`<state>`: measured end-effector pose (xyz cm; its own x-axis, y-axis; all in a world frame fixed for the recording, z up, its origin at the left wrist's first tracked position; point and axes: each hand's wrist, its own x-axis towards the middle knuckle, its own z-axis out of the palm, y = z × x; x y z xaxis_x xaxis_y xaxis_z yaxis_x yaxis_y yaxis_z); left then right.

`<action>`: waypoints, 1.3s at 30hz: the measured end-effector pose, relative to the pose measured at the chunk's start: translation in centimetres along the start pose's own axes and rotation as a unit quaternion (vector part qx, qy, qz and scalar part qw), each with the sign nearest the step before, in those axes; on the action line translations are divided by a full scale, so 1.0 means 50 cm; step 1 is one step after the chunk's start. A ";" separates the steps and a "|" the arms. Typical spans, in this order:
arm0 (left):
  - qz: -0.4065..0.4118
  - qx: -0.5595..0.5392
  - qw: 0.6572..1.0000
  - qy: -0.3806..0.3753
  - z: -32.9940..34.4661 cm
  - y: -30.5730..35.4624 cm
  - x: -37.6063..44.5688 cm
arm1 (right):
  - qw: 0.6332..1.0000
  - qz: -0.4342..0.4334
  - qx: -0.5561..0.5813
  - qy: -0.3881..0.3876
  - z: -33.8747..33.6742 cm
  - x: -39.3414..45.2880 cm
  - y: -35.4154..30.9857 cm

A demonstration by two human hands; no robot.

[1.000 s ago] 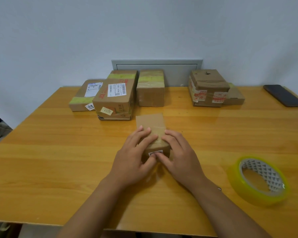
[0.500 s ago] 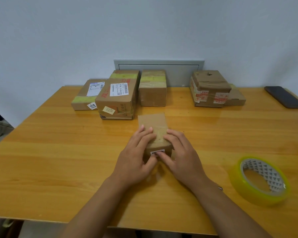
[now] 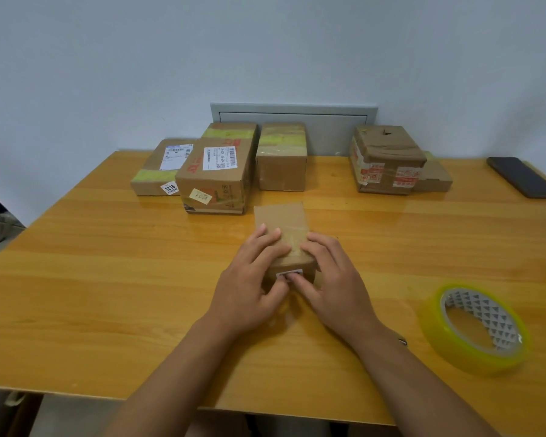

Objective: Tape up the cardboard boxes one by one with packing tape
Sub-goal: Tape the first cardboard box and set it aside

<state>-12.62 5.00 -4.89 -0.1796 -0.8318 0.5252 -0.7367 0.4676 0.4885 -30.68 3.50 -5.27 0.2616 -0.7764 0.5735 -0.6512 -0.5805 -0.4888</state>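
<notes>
**Both hands pressing on small box, table centre**

Table (image 3: 76, 279): orange wood, fills most of view. Near edge visible at 6 o'clock, left edge runs out toward 9, right side cut off by frame. Wide bare wood at 8–9 o'clock and between the small box and the tape roll at 3–4.

Back row at 12 o'clock, against the wall: labelled carton (image 3: 215, 175) with white barcode label and yellow-green tape on top; flat box (image 3: 158, 171) just beside it at its 9, partly hidden behind it; plain box (image 3: 281, 159) just beside it at 3, taped over the top. Well apart at 1 o'clock: crumpled box (image 3: 388, 159) with red-printed tape; a low box (image 3: 435, 178) behind it, mostly hidden.

Tape roll (image 3: 476, 329): yellow-green, lying flat at 4 o'clock, near the right frame edge, apart from both hands.

Phone (image 3: 524, 178): dark slab at 2 o'clock, far end cut off.

Small box (image 3: 281, 222): table centre, near half hidden under the fingers; small white label on its near face, print unreadable.

Left hand (image 3: 249, 285): fingers nearly straight, laid on box top, thumb on near face. Right hand (image 3: 331, 282): same, mirrored; thumbs touching at the label. Neither curls round anything. Small metal item at the right wrist, unclear.
</notes>
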 end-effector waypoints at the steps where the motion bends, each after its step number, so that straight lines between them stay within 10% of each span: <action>1: 0.000 0.002 1.000 0.000 0.000 0.001 0.000 | 1.000 0.000 0.001 0.001 0.000 0.000 0.000; 33: -0.088 0.005 0.994 0.065 0.002 0.010 0.013 | 0.974 0.046 -0.169 -0.142 -0.075 0.054 -0.017; 39: -0.163 0.100 0.977 -0.098 0.025 0.005 0.077 | 0.959 0.060 -0.232 -0.151 -0.141 0.131 0.031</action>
<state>-14.30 1.57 -3.61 -0.0221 -0.9773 0.2108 -0.8844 0.1175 0.4517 -34.99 -0.77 2.36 0.3133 -0.9070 0.2815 -0.9181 -0.3651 -0.1544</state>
